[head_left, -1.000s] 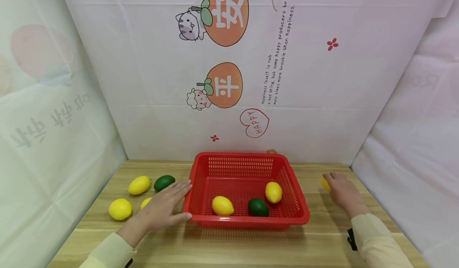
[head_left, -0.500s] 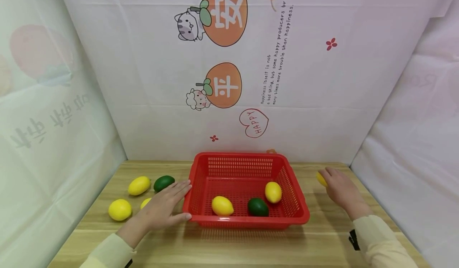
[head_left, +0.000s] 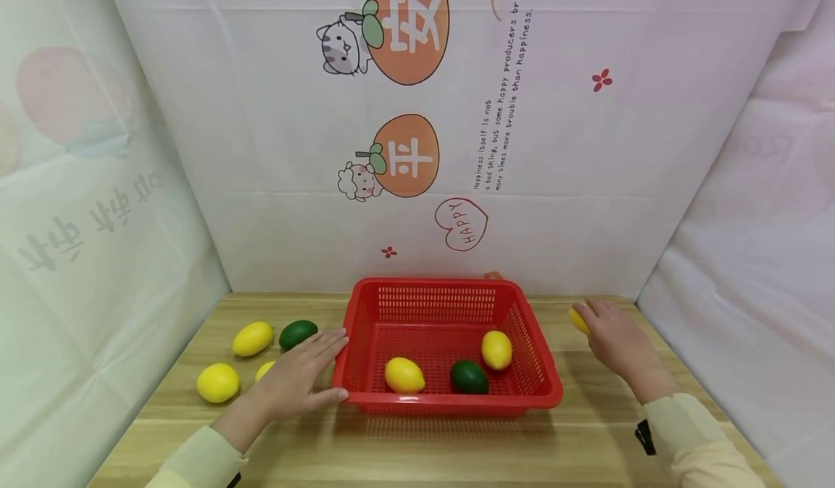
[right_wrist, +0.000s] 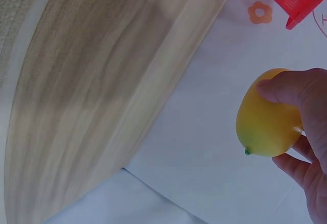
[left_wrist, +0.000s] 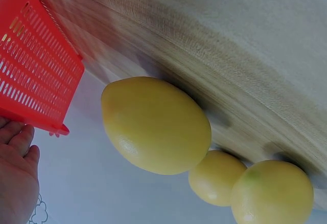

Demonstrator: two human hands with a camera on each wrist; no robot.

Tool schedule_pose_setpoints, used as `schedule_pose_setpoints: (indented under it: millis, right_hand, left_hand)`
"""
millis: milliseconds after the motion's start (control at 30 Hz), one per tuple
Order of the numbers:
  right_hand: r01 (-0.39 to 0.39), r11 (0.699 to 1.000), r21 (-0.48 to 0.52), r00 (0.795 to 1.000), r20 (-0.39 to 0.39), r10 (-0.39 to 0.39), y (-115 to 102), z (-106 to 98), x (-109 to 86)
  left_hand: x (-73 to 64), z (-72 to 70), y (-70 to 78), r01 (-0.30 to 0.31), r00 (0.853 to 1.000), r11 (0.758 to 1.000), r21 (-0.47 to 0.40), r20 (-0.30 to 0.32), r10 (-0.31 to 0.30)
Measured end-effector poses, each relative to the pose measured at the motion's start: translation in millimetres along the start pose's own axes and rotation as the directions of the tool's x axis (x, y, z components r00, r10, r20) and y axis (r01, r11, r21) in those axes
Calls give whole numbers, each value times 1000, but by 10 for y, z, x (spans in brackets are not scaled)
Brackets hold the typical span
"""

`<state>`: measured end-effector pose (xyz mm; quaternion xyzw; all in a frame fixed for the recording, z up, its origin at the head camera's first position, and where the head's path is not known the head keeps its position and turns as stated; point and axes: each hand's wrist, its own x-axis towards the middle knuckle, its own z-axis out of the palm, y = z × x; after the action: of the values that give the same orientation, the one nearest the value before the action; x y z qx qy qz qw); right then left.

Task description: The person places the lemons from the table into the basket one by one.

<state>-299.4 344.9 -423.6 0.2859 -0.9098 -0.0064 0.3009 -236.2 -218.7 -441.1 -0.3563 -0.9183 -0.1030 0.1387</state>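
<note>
My right hand [head_left: 620, 339] pinches a yellow lemon [right_wrist: 265, 119] between thumb and fingers, right of the basket; a small green stem shows at one end. The lemon hangs clear of the wooden table in the right wrist view. Fingers extended, my left hand [head_left: 296, 379] rests on the left rim of the red plastic basket [head_left: 450, 401], thumb at its front corner. Inside the basket lie two lemons [head_left: 404, 375] and a dark green oval fruit [head_left: 469, 378].
Left of the basket, more lemons [head_left: 218, 383] and another dark green fruit [head_left: 298, 334] lie on the wooden table [head_left: 417, 452]. One lemon [left_wrist: 156, 127] is partly hidden behind my left hand in the head view. A printed white sheet [head_left: 567, 183] stands behind.
My right hand has lifted the lemon slightly and carried it left, toward the basket. My left hand and the basket stay in place.
</note>
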Motion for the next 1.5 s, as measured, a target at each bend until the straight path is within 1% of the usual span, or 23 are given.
schedule_pose_setpoints:
  millis: [167,367,600,867,933,1100,1267,1500]
  right_hand:
    - [40,999,-16,999,-29,-41,-42,-52,45]
    - [76,996,-46,996,-37,-78,-113,-122,99]
    - [129,989,-74,988,-78,-134,-203,-220,179]
    - [153,984,-85,984,-74,-160,-331,-348,302]
    - [165,982,-88,981,-83,-173,-359,-371,335]
    - [177,980,-94,977,-99,-186,-423,-410,395]
    - [176,979,-100,979,-87,-184,-483,-442,431]
    - [194,977,-86,976,-83,-201,-593,-494,491]
  left_hand:
    - [2,-6,6,5,1000,1000,-3,2,-5]
    - [3,-13,15,12,1000,1000,-12,4,-12]
    - [4,5,12,9,1000,1000,-9,-4,-9]
    - [5,4,7,27,999,1000,-8,20,-27]
    - [6,6,1,29,999,1000,-3,24,-29]
    - [4,-1,-3,21,1000,1000,-2,18,-21]
    - [4,-13,2,14,1000,1000,-6,11,-13]
    - [-1,-14,10,22,1000,1000,-15,21,-22]
